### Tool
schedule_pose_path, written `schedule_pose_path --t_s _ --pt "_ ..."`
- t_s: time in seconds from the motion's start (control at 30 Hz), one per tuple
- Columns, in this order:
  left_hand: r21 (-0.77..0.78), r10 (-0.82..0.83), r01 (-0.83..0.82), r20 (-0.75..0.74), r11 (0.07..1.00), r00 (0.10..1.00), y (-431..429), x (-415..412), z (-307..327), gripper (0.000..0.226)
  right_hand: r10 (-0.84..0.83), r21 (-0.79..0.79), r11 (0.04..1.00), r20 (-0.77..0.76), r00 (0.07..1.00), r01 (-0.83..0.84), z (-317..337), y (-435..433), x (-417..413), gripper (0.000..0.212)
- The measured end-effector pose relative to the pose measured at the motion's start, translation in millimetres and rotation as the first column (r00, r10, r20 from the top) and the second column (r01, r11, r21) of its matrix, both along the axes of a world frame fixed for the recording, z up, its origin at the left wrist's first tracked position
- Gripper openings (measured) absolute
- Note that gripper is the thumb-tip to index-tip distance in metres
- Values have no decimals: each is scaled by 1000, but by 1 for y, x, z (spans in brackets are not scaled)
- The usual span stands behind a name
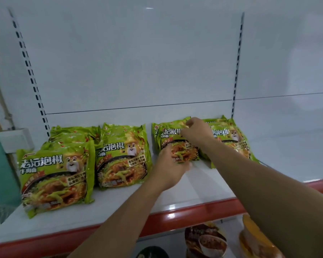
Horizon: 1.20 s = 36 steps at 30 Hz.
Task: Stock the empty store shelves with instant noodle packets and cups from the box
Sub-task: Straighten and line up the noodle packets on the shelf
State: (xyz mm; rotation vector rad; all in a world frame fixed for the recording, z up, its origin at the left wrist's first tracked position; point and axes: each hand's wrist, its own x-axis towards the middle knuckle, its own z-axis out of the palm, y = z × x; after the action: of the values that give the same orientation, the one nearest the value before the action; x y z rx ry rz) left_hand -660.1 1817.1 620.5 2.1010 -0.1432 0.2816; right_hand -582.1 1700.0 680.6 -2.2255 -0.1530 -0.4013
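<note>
Green instant noodle packets lie in rows on the white shelf. A stack sits at the left, a second stack beside it, and another packet at the far right. Both hands are on the third packet. My left hand holds its near lower edge with fingers curled. My right hand pinches its upper right part near the back panel.
The shelf has a red front edge. Below it, on a lower level, stand a brown noodle cup and an orange cup. A slotted upright runs up the left, another on the right. A teal panel borders the left side.
</note>
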Motion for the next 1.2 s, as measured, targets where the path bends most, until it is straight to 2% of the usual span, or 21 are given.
schedule_pose_path --t_s 0.1,0.17,0.27,0.4,0.47,0.63,0.7,0.73,0.83,0.9,1.0,1.1,1.2 --pt "-120 183 -182 -2 976 983 -14 35 -7 92 9 -26 1000 -1 1000 -9 -5 -9 9 49" --pt "-152 269 -274 -53 949 962 -20 55 -4 113 21 -71 997 26 999 -19 -9 -10 15 47" --pt "-225 346 -365 -118 903 931 -19 82 -1 129 60 -122 991 55 997 -53 -13 -12 26 44" --pt "-486 323 -412 -260 771 910 -1 110 -6 149 76 -97 993 72 995 -69 -22 -13 35 37" --pt "-531 264 -398 -313 748 912 7 120 -12 141 90 -84 993 79 993 -83 -24 -14 38 35" --pt "-546 237 -345 -260 763 936 0 115 -7 82 101 -40 994 91 991 -97 -28 -19 41 32" --pt "-573 245 -358 -266 738 932 -4 112 -6 66 112 12 993 87 990 -114 -32 -20 38 35" --pt "-589 254 -365 -265 721 930 -5 112 -6 70 118 39 992 84 989 -122 -33 -21 36 37" --pt "-598 277 -374 -252 709 927 -11 109 -6 98 134 133 981 89 987 -145 -35 -21 29 38" --pt "-589 319 -375 -202 715 926 -15 109 -1 106 123 194 971 91 988 -139 -33 -22 23 39" --pt "-521 394 -376 -82 766 915 -12 127 -2 104 112 308 941 102 988 -139 -31 -24 14 42" --pt "-465 435 -395 -25 792 900 -8 152 -15 97 117 367 917 129 985 -157 -31 -28 4 44" --pt "-463 430 -380 2 801 903 -20 115 5 98 82 412 898 189 979 -155 -29 -32 -6 40"
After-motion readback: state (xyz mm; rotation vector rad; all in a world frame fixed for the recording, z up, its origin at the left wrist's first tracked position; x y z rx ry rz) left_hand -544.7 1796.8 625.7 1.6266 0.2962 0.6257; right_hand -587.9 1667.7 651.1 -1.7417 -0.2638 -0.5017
